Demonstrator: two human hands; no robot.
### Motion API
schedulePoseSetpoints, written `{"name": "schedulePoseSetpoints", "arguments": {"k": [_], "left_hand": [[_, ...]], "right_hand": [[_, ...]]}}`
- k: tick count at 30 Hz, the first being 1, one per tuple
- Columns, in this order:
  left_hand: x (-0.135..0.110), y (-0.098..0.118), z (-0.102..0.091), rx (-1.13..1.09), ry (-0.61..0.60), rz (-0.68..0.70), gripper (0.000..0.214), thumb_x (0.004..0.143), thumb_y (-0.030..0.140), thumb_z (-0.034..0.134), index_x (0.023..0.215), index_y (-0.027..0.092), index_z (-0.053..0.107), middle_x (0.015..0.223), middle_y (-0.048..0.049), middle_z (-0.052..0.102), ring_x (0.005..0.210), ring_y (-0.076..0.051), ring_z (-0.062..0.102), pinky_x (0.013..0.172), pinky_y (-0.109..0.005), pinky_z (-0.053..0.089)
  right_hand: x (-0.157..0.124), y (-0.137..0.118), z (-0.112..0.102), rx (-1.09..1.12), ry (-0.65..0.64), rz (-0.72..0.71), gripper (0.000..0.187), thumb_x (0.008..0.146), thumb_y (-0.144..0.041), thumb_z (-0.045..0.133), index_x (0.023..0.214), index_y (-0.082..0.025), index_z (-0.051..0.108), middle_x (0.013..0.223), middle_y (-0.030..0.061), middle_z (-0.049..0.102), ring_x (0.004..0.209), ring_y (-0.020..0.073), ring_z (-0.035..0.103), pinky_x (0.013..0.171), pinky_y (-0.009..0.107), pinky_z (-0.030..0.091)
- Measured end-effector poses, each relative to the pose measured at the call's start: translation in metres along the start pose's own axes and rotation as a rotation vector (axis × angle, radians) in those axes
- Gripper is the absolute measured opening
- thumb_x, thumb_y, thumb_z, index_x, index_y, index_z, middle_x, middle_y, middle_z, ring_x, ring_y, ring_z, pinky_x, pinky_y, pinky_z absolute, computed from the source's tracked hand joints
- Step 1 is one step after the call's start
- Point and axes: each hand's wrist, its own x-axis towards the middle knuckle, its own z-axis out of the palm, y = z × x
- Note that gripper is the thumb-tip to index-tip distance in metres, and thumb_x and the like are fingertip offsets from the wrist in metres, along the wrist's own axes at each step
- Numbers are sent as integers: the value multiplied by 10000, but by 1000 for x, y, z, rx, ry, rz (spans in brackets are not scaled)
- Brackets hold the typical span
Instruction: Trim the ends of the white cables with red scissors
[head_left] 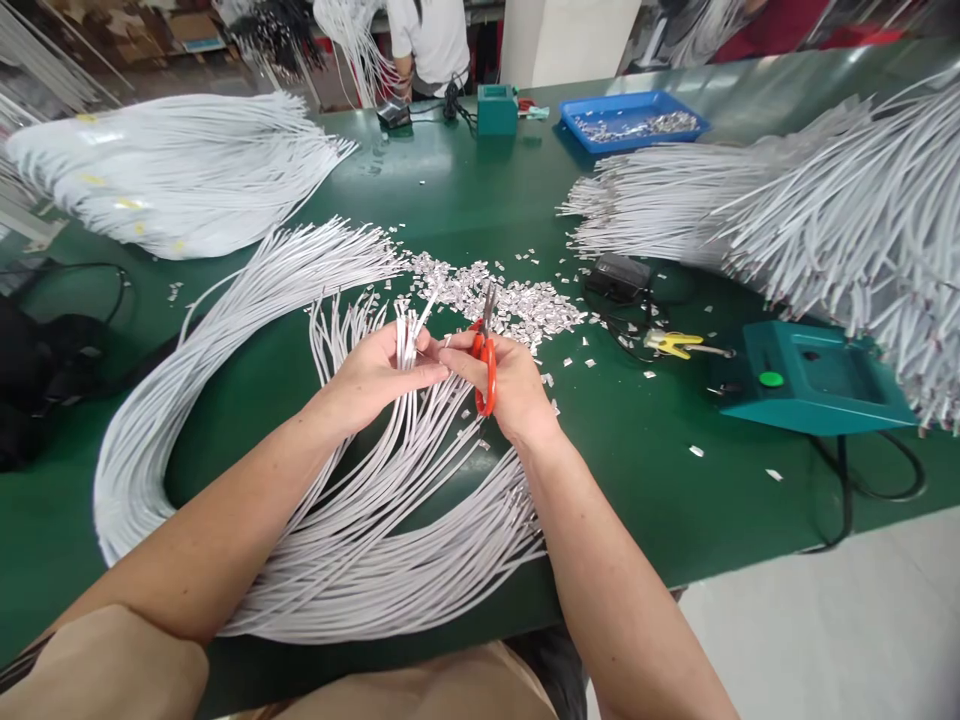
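My left hand is closed around a small group of white cables, their ends sticking up above the fingers. Close beside it, my right hand holds scissors with orange handles, blades pointing up and away from me. The thumb and fingertips of the right hand meet the left fingertips at the cables; whether they pinch something small there I cannot tell. Below both hands a large bundle of white cables curves in a loop over the green table. Small white-and-silver scraps lie heaped just beyond the hands.
More white cable bundles lie at the back left and right. A teal device with a green button stands at right, near yellow-handled pliers and a black adapter. A blue tray holds small pieces. Someone in white is across the table.
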Motion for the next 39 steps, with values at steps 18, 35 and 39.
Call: {"name": "schedulePoseSetpoints", "arguments": {"k": [18,35,39], "left_hand": [[0,5,4,357,259,185,204,663,227,767,757,189,590,776,-8,710,761,-188,662,748,-329,507],[0,5,3,147,153,62,232,740,241,714,771,207,486,757,-12,707,725,-184,703,708,-323,543],[0,4,1,155,139,58,235,756,229,694,785,210,462,782,-13,706,738,-179,707,708,-317,542]], "right_hand": [[-2,4,-7,-1249,29,-162,259,839,-320,536,619,-183,549,680,20,561,616,127,462,554,270,272],[0,11,-11,-1273,35,-199,255,860,-284,533,629,-187,577,714,71,609,689,175,523,591,294,324],[1,2,-13,-961,29,-97,162,800,-270,596,669,-180,628,752,43,649,674,153,546,602,287,361]]}}
